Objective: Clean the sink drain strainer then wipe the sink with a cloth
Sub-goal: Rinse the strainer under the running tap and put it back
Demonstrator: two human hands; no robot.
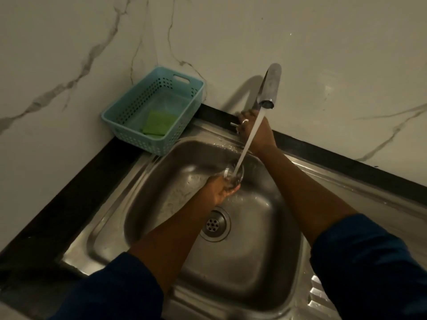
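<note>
**Strainer under the tap.** The left hand (220, 189), at the centre of the frame, cups the strainer (235, 173) in curled fingers and tilts it into the water (248, 139) falling from the tap (269, 86). The right hand (253, 129), at upper centre, has its fingers closed round the base of the tap, where the lever seems to be; a ring shows on one finger. The strainer is held over the far half of the sink (254, 262), above and clear of the open drain (213, 225).

The strainer reads as a small, shallow metal cup, light and rigid. Wet, it is likely slippery, so a hold by the rim with fingers under the bowl looks safest. The stream blurs its detail.

The sink is brushed stainless steel with rounded corners, streaked with water, and has a ribbed drainer at lower right. At upper left a pale blue perforated plastic basket (136, 98) stands on the black table (69, 199) at the sink's corner. A green cloth (158, 123) lies flat inside it, probably soft and easy to pinch by any edge. A white, marble-veined wall (323, 42) closes the background, and dark blue sleeves (369, 262) frame the bottom.
</note>
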